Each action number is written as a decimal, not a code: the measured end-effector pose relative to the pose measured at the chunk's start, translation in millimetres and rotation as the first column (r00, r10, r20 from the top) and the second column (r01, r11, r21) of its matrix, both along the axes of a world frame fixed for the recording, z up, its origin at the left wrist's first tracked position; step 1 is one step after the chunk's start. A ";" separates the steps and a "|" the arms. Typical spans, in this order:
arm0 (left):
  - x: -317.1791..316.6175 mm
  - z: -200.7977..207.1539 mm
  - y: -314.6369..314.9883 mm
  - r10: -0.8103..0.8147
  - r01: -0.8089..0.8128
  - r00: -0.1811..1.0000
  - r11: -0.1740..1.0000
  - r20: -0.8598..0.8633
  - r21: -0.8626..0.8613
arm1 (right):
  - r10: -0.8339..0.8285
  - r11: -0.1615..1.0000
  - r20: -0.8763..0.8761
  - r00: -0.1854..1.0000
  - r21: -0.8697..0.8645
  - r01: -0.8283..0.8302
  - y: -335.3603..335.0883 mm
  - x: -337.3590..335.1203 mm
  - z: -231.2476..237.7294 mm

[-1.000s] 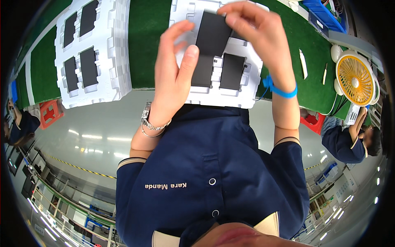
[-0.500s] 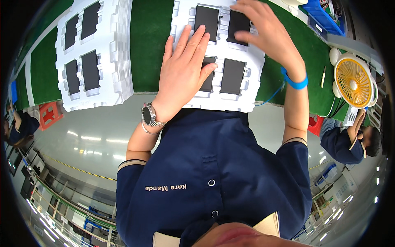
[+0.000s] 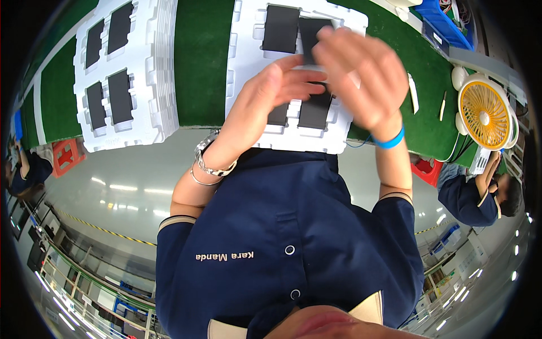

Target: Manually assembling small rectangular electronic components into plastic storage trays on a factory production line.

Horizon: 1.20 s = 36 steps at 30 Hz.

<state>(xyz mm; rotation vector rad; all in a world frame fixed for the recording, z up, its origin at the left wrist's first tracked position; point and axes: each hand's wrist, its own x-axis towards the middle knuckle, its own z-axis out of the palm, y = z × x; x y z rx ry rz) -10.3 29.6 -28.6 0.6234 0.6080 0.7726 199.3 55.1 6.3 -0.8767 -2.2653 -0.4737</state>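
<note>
A black flat rectangular panel [image 3: 310, 39] stands tilted over the white moulded tray [image 3: 240, 48] in front of me. My right hand [image 3: 364, 79], blurred by motion, grips its right side; a blue band circles that wrist. Close by its lower end is my left hand [image 3: 259, 96], fingers stretched toward the right and apart; whether they touch the panel I cannot tell. Another black panel [image 3: 281, 28] lies in the tray's upper left pocket. Two more, the lower right panel [image 3: 314, 113] and the lower left panel [image 3: 278, 117], are partly hidden by my hands.
To the left, a stack of white trays [image 3: 158, 85] carries several black panels. On the green mat [image 3: 200, 73] at right lie a white slim tool [image 3: 414, 93] and a pen-like tool [image 3: 443, 106], beside an orange-and-white fan [image 3: 484, 117]. A blue bin [image 3: 460, 34] stands behind. A co-worker [image 3: 480, 195] sits far right.
My right hand has lifted the upper right panel out of its pocket, tilting it and moving nearer to me. The left hand has come off the tray and turned toward the right hand.
</note>
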 end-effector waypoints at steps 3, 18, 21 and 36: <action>3.8 10.7 3.9 0.179 -0.157 0.982 0.956 0.067 -0.249 | 0.099 0.994 -0.022 0.995 -0.043 -0.100 -25.9 -30.4 2.3; 8.6 9.3 -3.4 0.359 -0.048 0.768 0.858 -0.530 0.511 | -0.499 0.441 -0.517 0.696 -0.842 -0.309 -35.6 -32.1 -5.5; 10.4 8.3 -5.0 0.403 -0.040 0.735 0.829 -0.546 0.558 | -0.503 0.457 -0.499 0.706 -0.847 -0.273 -36.1 -33.1 -3.6; 12.0 10.6 -10.6 0.496 0.081 0.625 0.727 -0.603 0.682 | -0.457 0.399 -0.354 0.816 -0.902 -0.167 -34.3 -26.5 9.0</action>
